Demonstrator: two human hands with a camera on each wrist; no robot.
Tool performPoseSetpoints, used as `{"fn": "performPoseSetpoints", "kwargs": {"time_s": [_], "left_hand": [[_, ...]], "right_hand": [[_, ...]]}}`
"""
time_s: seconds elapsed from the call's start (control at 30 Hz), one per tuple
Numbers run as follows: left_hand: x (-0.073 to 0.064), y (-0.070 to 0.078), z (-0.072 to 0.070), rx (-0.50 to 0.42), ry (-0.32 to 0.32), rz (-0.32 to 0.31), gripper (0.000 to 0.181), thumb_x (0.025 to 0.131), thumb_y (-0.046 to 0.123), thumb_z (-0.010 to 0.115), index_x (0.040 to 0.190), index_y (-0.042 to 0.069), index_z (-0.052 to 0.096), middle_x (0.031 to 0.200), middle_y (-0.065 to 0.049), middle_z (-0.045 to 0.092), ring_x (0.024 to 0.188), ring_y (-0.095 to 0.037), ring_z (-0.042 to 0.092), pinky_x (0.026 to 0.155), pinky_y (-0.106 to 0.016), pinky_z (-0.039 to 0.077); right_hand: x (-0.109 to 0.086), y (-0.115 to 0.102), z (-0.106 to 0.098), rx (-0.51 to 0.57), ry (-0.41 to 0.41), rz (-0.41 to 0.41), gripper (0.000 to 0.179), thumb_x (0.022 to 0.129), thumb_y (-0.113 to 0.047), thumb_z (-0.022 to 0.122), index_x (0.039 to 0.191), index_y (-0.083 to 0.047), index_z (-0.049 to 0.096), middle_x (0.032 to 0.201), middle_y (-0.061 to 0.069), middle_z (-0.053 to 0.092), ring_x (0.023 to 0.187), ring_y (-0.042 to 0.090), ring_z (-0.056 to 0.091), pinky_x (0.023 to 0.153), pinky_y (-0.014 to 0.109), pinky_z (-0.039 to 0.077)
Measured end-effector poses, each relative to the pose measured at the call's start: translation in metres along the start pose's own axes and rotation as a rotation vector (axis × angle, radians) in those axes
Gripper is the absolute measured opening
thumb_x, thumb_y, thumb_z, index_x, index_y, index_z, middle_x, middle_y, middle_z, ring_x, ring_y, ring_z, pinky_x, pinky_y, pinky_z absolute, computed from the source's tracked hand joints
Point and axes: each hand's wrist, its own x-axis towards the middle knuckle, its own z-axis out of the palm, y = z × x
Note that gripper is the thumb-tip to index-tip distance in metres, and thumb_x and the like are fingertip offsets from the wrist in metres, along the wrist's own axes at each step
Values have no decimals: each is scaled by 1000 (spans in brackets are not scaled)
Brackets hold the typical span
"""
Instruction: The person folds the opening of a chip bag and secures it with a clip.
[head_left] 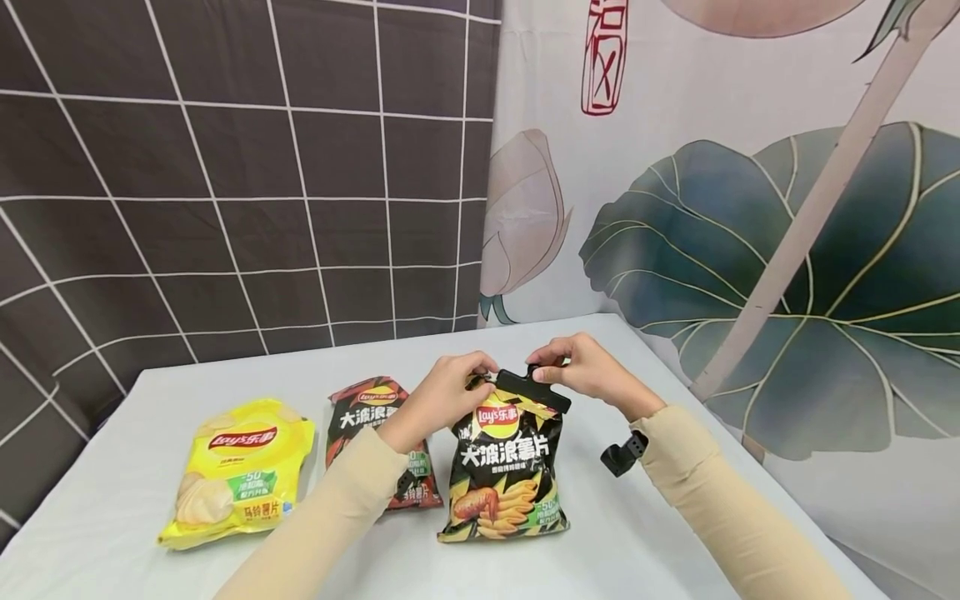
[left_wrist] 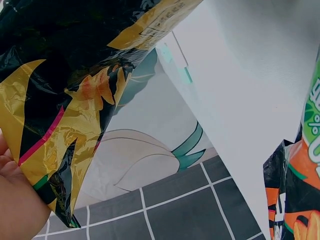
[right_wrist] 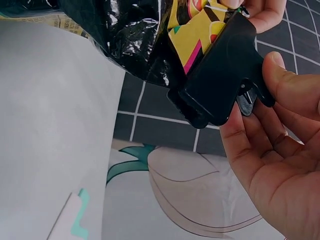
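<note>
A black Lay's chip bag stands upright with its top edge folded over. Across that fold sits a wide black bag clip, covering much of the top edge. My left hand pinches the bag's upper left corner. With thumb and fingers, my right hand grips the clip's handles; the right wrist view shows the thumb on one black handle of the clip and fingers behind it. In the left wrist view the bag's back hides most of the left fingers.
To the left lie a red-and-black Lay's bag, partly behind my left forearm, and a yellow Lay's bag. All are on a white-covered table. A dark grid cloth and a lotus-print cloth hang behind.
</note>
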Motion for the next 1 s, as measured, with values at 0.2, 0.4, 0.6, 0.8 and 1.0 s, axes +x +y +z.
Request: {"fn": "performPoseSetpoints", "kwargs": {"time_s": [0.2,0.4,0.6,0.8,1.0], "left_hand": [[1,0,-1,-6,6,14,18,92,9,62,110,8,66,103,-6,71,90,-14,66,82,-32,53],[1,0,-1,-4,9,17,18,93,8,61,110,8,67,104,-6,71,85,-13,64,79,-31,53],[1,0,-1,-3,9,24,18,93,8,59,109,8,67,103,-6,71,75,-8,59,73,-27,51],[1,-1,0,-4,13,36,17,95,7,57,108,8,67,100,-5,70,69,-8,54,69,-26,49],[1,-1,0,-1,15,34,17,95,7,55,107,9,67,93,-3,69,64,-7,51,66,-24,46]], "right_hand": [[1,-1,0,-11,-7,-11,19,86,-8,70,103,0,73,95,11,71,83,18,61,69,30,48],[0,-3,1,-9,-21,5,18,86,-8,70,102,0,74,94,10,70,82,17,61,69,30,48],[0,-4,4,7,-24,32,18,86,-7,70,102,-1,74,92,10,70,79,16,61,68,30,48],[1,-2,8,21,-20,49,19,86,-8,70,103,1,73,90,9,69,75,16,58,65,30,47],[2,1,12,36,-11,62,19,86,-8,70,103,-1,73,92,11,70,76,17,56,65,30,46]]}}
